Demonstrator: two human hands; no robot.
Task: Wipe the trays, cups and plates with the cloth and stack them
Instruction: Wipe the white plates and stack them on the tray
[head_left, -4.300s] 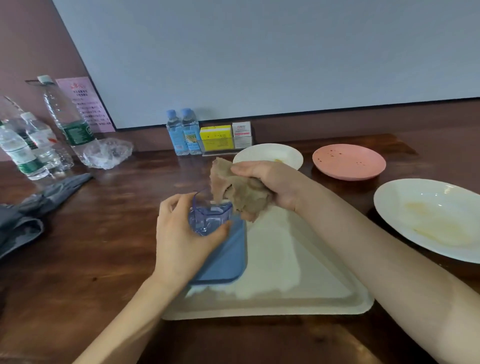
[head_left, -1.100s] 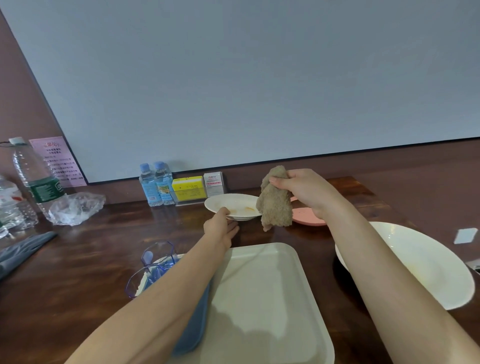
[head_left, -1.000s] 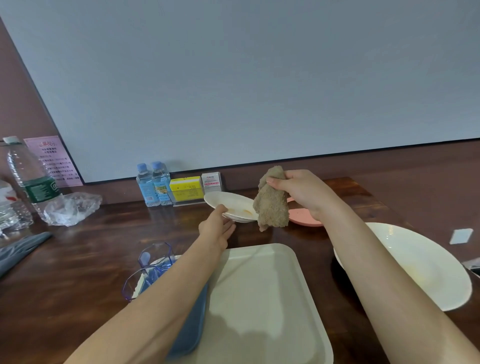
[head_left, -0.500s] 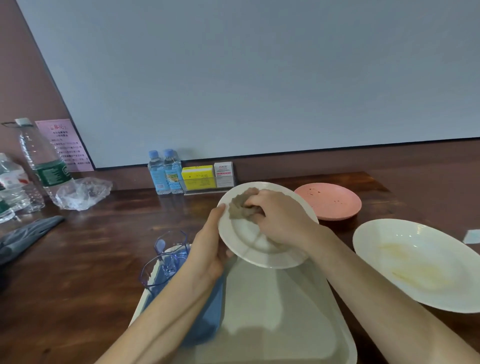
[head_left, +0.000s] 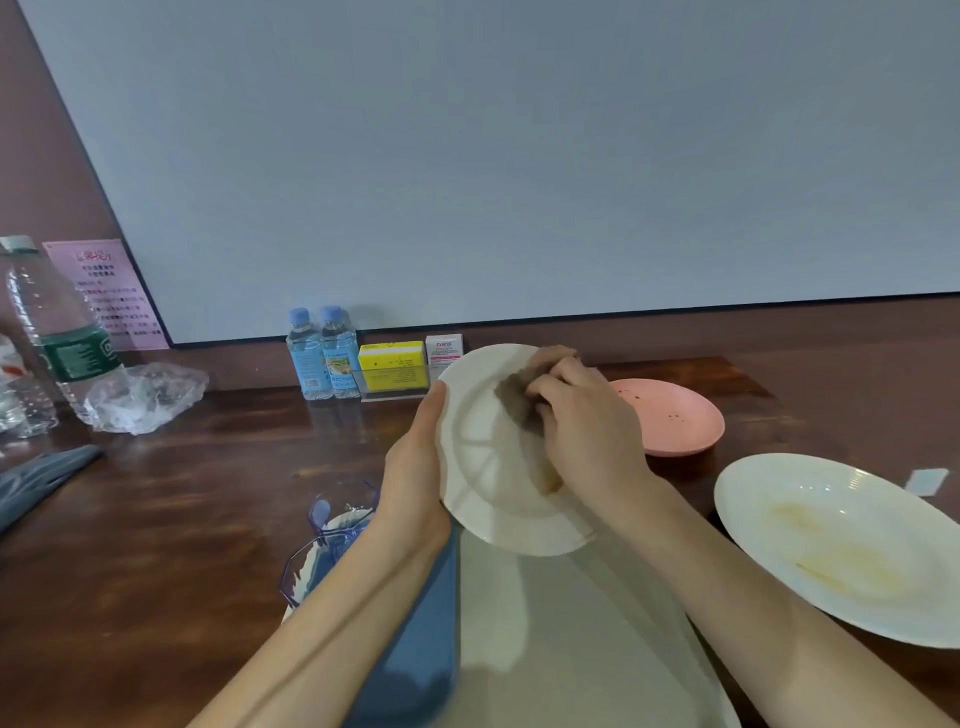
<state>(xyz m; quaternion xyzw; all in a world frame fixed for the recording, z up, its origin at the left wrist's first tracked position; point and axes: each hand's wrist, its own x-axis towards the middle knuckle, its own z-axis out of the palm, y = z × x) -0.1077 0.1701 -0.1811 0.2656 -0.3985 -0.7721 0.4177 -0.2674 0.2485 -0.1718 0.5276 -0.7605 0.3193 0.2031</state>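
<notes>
Above the tray's (head_left: 571, 639) far end, the left grip (head_left: 415, 473) clamped the plate (head_left: 483, 483) by its rim, tilted toward the person, so the right grip (head_left: 587, 431), curled round the bunched cloth (head_left: 517, 397), could scrub its face.

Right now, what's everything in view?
small plate: 1, white, held tilted
cloth: 1, brown, on small plate
pink plate: 1, pink, behind right hand
large plate: 1, white, smeared, right
trays: 2, cream with blue on top, front centre
cups: 2, clear, trays' left end
small bottles: 2, blue caps, by wall
boxes: 2, yellow, white, by wall
big bottle: 1, clear, far left
plastic bag: 1, clear, by big bottle
grey fabric: 1, grey, left edge
left hand: holds small plate's rim
right hand: holds cloth
</notes>
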